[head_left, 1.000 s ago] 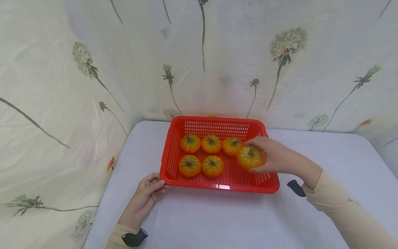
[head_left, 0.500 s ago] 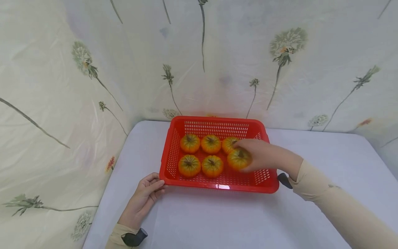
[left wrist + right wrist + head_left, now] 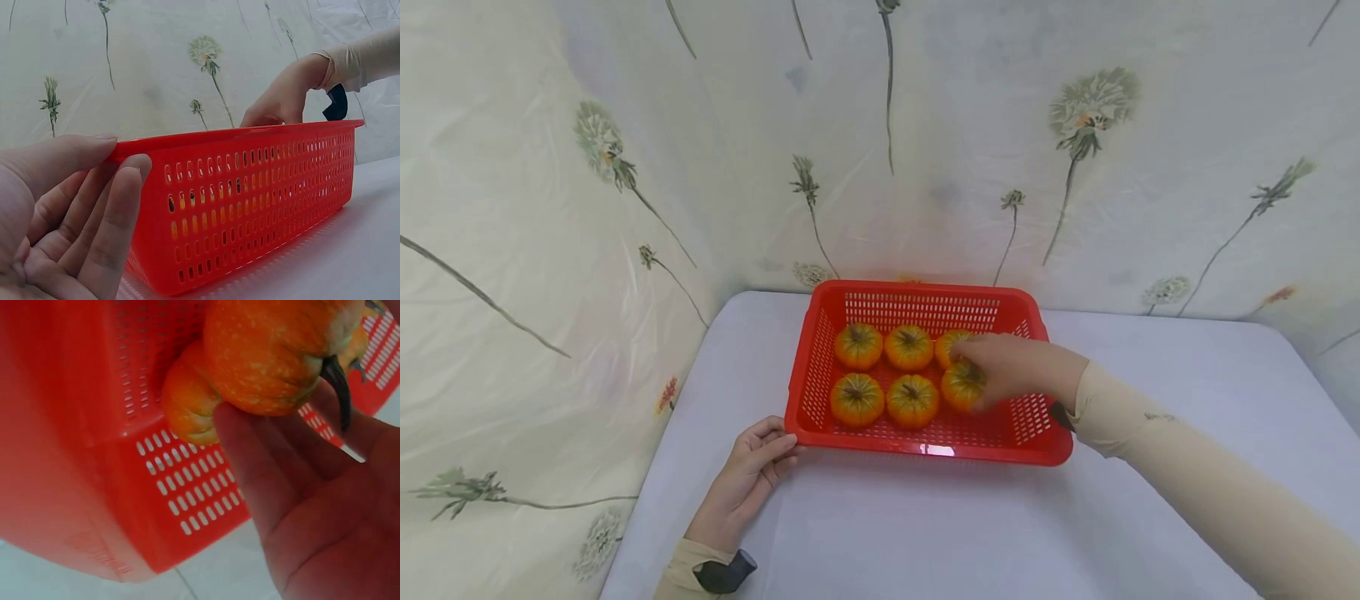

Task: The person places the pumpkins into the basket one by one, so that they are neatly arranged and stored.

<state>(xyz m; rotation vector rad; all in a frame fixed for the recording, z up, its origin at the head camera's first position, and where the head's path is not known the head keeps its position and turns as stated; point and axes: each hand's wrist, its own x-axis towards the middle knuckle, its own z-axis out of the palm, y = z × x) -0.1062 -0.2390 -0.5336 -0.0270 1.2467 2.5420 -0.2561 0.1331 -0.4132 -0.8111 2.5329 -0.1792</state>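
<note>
A red plastic basket (image 3: pixel 865 444) with slotted walls holds several small orange pumpkins with dark stems. Three pumpkins line its back row, the rightmost (image 3: pixel 947 346) partly hidden by my right hand (image 3: pixel 1015 367). That hand reaches in over the basket's right side and grips a pumpkin (image 3: pixel 958 388) in the front row. In the right wrist view, fingers lie against this pumpkin (image 3: pixel 269 356), and another pumpkin (image 3: pixel 190 403) shows behind it. My left hand (image 3: pixel 756 471) pinches the basket's near left corner, thumb on top of the rim and fingers below, as the left wrist view shows.
The basket stands on a table with a white cloth (image 3: pixel 910 533), close to the back edge. Behind and to the left hangs a pale curtain (image 3: pixel 737 125) printed with dandelions. White table surface extends right of and before the basket.
My right hand has carried its pumpkin leftward and down, next to the front-row pumpkins. My left hand and the basket have stayed in place.
</note>
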